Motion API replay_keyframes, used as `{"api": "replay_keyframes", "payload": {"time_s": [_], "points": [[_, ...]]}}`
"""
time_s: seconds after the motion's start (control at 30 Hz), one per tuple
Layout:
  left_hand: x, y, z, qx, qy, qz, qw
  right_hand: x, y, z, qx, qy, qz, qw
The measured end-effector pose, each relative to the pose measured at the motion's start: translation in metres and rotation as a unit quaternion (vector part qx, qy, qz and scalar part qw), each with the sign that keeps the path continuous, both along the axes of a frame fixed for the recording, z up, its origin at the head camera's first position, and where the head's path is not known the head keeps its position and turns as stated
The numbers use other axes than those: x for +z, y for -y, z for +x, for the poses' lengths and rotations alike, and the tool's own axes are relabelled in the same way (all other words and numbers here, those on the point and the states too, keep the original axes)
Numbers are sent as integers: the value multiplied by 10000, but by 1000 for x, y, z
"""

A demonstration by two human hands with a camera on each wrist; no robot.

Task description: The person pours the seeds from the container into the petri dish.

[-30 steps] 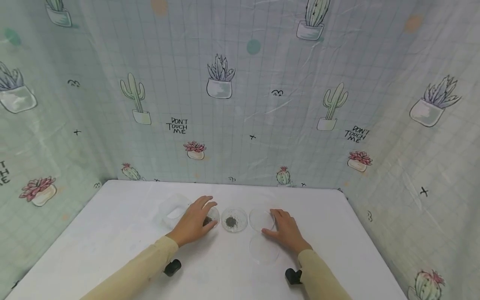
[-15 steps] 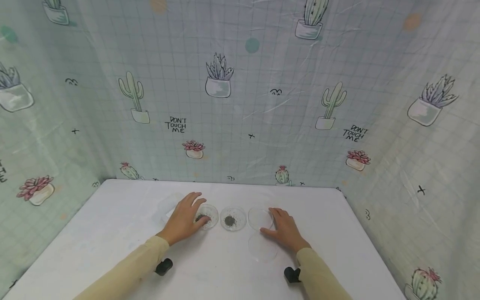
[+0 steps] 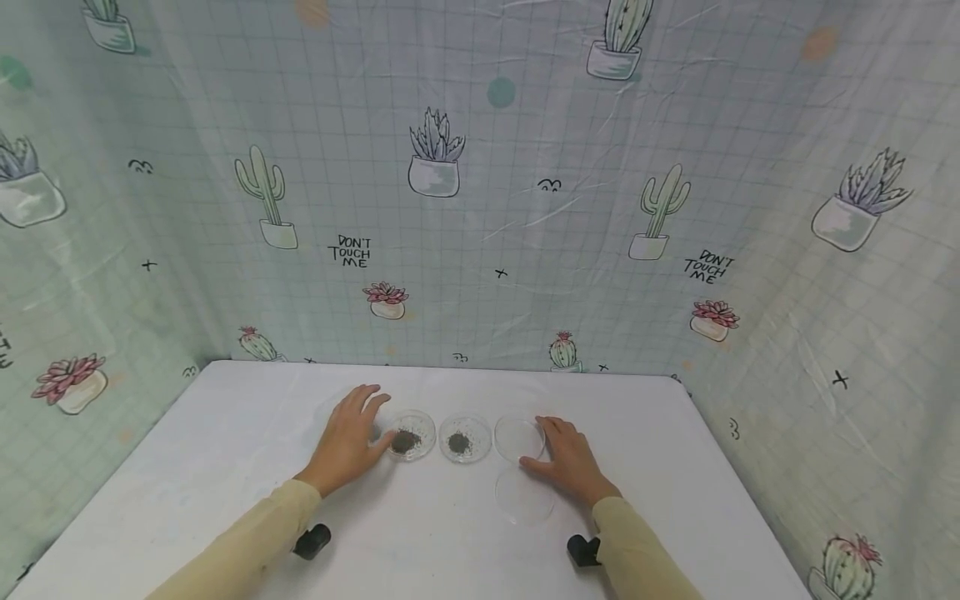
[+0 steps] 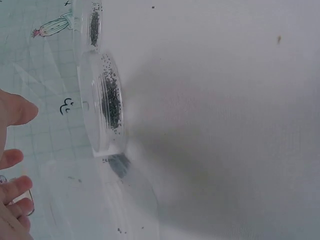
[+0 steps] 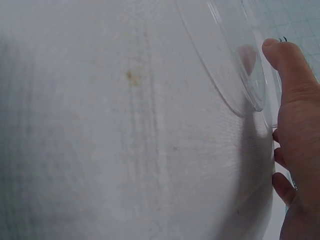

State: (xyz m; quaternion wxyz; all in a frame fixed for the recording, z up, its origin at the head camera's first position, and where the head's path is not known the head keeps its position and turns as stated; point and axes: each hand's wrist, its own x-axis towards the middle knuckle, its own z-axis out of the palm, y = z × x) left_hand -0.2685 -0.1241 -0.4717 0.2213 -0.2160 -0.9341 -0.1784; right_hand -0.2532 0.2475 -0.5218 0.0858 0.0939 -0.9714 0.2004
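Note:
My left hand point(image 3: 347, 440) hovers at the left side of a clear petri dish point(image 3: 423, 425) with dark granules point(image 3: 406, 442) in it. Its fingers are spread and hold nothing; in the left wrist view the fingers point(image 4: 17, 192) stand apart from the dish point(image 4: 95, 125). A second petri dish point(image 3: 467, 425) with a dark heap stands just right of it. My right hand point(image 3: 573, 462) rests at the right edge of a third clear dish point(image 3: 517, 433), thumb and fingers loosely about its rim. Whether they touch it cannot be told.
A flat clear round piece point(image 3: 525, 498) lies in front of the third dish. Clear plastic sheeting point(image 4: 75, 200), partly hidden behind my left hand in the head view, lies on the white table point(image 3: 450, 542). A patterned curtain point(image 3: 480, 208) surrounds the back and sides.
My left hand has moved left, away from over the left dish, uncovering it and its granules. My right hand has stayed by the third dish.

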Motion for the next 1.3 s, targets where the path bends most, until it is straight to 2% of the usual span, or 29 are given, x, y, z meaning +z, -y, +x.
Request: {"api": "replay_keyframes", "payload": {"time_s": [0.23,0.47,0.8,1.07,1.3], "points": [[3,13,0,57,-88,183,9998,-2,-1,-1,-50,21,-29,10000],[4,22,1,266,171,260,9992,-3,-1,-2,-43,40,-34,10000],[-9,37,-2,542,493,497,9961,-3,-1,-1,-34,71,-57,10000],[-16,48,-3,587,561,648,9946,-2,-1,-1,-27,119,-122,9999],[-18,52,-3,729,969,744,9898,-1,-1,-2,-22,151,-88,9998]]}}
